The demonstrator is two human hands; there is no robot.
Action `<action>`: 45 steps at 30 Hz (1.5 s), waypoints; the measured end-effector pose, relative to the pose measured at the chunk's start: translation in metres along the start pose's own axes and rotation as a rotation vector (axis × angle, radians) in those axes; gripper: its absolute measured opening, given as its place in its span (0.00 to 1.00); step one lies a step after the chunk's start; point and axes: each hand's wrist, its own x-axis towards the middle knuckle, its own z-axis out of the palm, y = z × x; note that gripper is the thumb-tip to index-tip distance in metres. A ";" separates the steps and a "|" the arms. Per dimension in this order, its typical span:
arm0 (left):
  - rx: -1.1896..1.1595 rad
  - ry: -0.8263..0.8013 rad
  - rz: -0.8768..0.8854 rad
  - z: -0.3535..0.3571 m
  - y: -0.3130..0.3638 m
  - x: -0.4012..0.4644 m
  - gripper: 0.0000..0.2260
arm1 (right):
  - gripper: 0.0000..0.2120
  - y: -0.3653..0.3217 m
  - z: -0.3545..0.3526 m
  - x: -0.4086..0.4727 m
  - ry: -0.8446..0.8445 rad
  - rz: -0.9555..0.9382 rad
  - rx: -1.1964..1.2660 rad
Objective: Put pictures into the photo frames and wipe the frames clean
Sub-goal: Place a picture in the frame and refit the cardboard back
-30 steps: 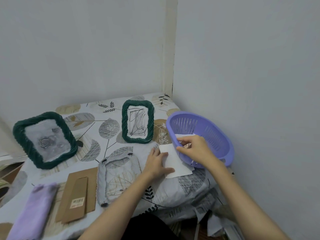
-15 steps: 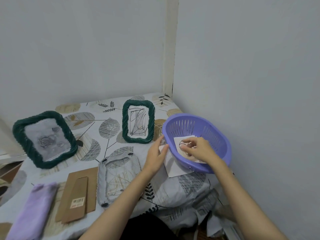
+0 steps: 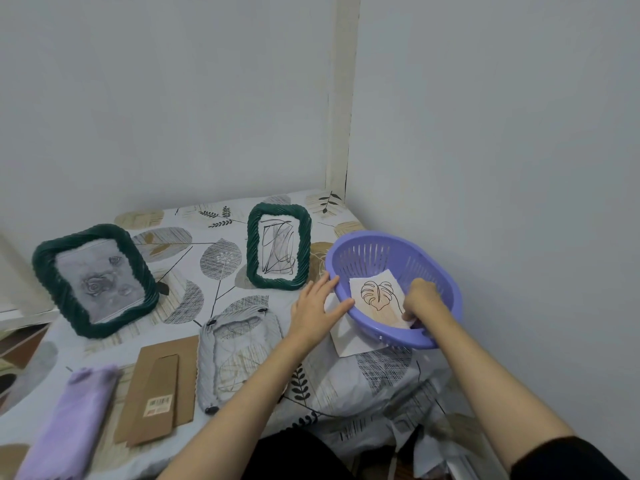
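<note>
A purple slotted basket (image 3: 446, 271) sits at the table's right side, holding a picture with a leaf drawing (image 3: 375, 299). My right hand (image 3: 424, 301) is inside the basket and pinches that picture at its right edge. My left hand (image 3: 317, 308) rests open against the basket's left rim. A white sheet (image 3: 349, 337) lies under the basket's near side. A grey empty frame (image 3: 237, 355) lies flat in front of me beside its brown backing board (image 3: 159, 389). Two dark green frames stand with pictures in them: one with a rose (image 3: 95, 280), one with a scribble (image 3: 278, 251).
A lilac cloth (image 3: 74, 420) lies at the near left of the table. The leaf-patterned tablecloth (image 3: 221, 261) covers the table, which sits in a corner between two grey walls. The table's front edge drops away near my arms.
My right hand went from the white sheet into the basket and then slid to the leaf picture's right edge. My left hand moved off the sheet to the basket's rim.
</note>
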 end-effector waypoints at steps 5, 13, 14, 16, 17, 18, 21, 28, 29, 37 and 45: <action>-0.037 0.002 -0.007 -0.001 0.012 -0.004 0.26 | 0.09 -0.002 -0.006 -0.011 0.247 -0.155 0.023; -1.252 -0.012 -0.256 -0.043 0.044 -0.021 0.19 | 0.08 -0.035 0.015 -0.082 0.226 -0.670 0.318; -1.299 -0.014 -0.249 -0.051 0.042 -0.024 0.18 | 0.10 -0.037 0.019 -0.088 0.188 -0.687 0.282; -1.294 0.027 -0.213 -0.061 0.034 -0.033 0.16 | 0.15 -0.043 0.024 -0.098 0.105 -0.721 0.224; -1.267 0.063 -0.195 -0.065 0.029 -0.037 0.17 | 0.17 -0.046 0.027 -0.103 0.062 -0.733 0.211; -1.226 0.098 -0.179 -0.070 0.022 -0.042 0.19 | 0.17 -0.049 0.031 -0.107 0.022 -0.745 0.223; -1.091 0.162 -0.165 -0.088 0.000 -0.059 0.23 | 0.12 -0.061 0.048 -0.116 -0.049 -0.781 0.404; -0.785 0.301 -0.275 -0.126 -0.055 -0.092 0.15 | 0.14 -0.090 0.082 -0.126 -0.120 -0.742 0.605; -0.694 0.321 -0.293 -0.128 -0.063 -0.096 0.13 | 0.14 -0.094 0.088 -0.127 -0.138 -0.724 0.601; -0.049 0.150 -0.297 -0.128 -0.111 -0.119 0.18 | 0.21 -0.096 0.127 -0.131 -0.207 -0.713 0.328; 0.159 -0.005 -0.201 -0.127 -0.114 -0.124 0.20 | 0.23 -0.088 0.137 -0.122 -0.190 -0.810 0.097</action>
